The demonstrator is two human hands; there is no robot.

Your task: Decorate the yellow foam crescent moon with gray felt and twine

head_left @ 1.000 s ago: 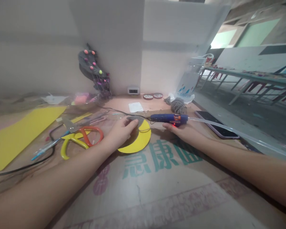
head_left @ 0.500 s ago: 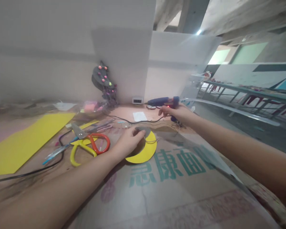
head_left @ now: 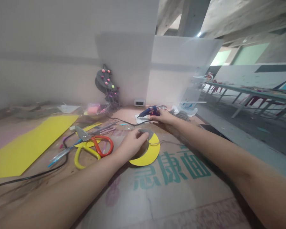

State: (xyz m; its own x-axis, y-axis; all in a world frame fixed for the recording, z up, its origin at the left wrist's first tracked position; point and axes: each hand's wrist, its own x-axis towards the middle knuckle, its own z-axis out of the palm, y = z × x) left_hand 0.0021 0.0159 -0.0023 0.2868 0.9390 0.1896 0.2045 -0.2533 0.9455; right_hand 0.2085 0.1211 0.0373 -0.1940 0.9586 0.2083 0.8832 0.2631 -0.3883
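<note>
Desk: brown cardboard sheet with teal printed characters [head_left: 181,190] covers the desk, and it sits in a corner of plain pale walls.
Right hand: the right hand [head_left: 164,117] is closed around the handle of a blue hot glue gun [head_left: 148,112], well back near the wall.
Glue gun: it's tilted so the nozzle points left and down at a small white paper slip [head_left: 140,120]. A red light glows on its body. Can't tell if the tip actually touches the paper.
Left hand: the left hand [head_left: 132,143] isn't gripping anything. Its fingers are loosely bent and laid on top of a grey round piece [head_left: 146,132], pressing it flat.
Grey piece: it lies on a yellow foam disc [head_left: 150,154], overlapping the disc's upper left part, and the disc lies flat on the cardboard just above the teal print.
Just left of that: scissors with one yellow and one red-orange handle [head_left: 95,147] are lying blades up-left, touching neither hand.
Further left: a big yellow foam sheet [head_left: 30,140] lies flat, with a black cable [head_left: 33,174] snaking past its near edge.
Right edge: a dark flat phone [head_left: 211,129] sits beyond the right forearm.
Back corner: a black hanging ornament with coloured beads [head_left: 106,83] is up against the wall.
</note>
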